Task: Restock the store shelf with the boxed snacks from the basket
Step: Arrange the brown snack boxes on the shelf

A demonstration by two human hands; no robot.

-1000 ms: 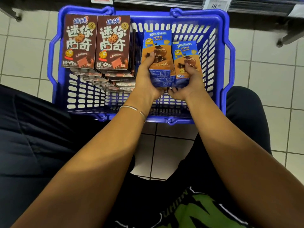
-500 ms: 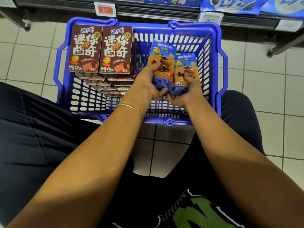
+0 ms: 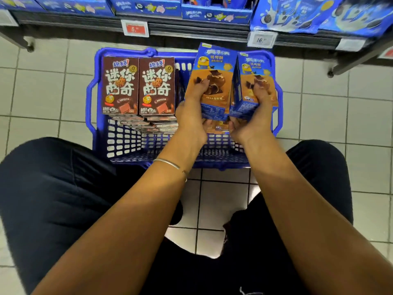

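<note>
A blue plastic basket (image 3: pixel 100 133) stands on the tiled floor in front of my knees. My left hand (image 3: pixel 192 116) grips a blue-and-orange snack box (image 3: pixel 212 69), held above the basket's right half. My right hand (image 3: pixel 253 116) grips a second box of the same kind (image 3: pixel 253 67) right beside it. Both boxes are lifted clear of the basket's rim. Another such box (image 3: pixel 219 126) shows in the basket under my hands. Two stacks of brown cookie boxes (image 3: pixel 138 86) fill the basket's left side.
A low store shelf (image 3: pixel 191 33) runs along the top, with blue snack boxes (image 3: pixel 148 6) and larger blue packs (image 3: pixel 319 13) on it. Price tags (image 3: pixel 135 28) hang on its edge. Shelf legs (image 3: pixel 29 46) stand on the floor at left and right.
Both hands have lifted the two blue-and-orange boxes up out of the basket toward the shelf. My view has tilted up, so more of the shelf shows.
</note>
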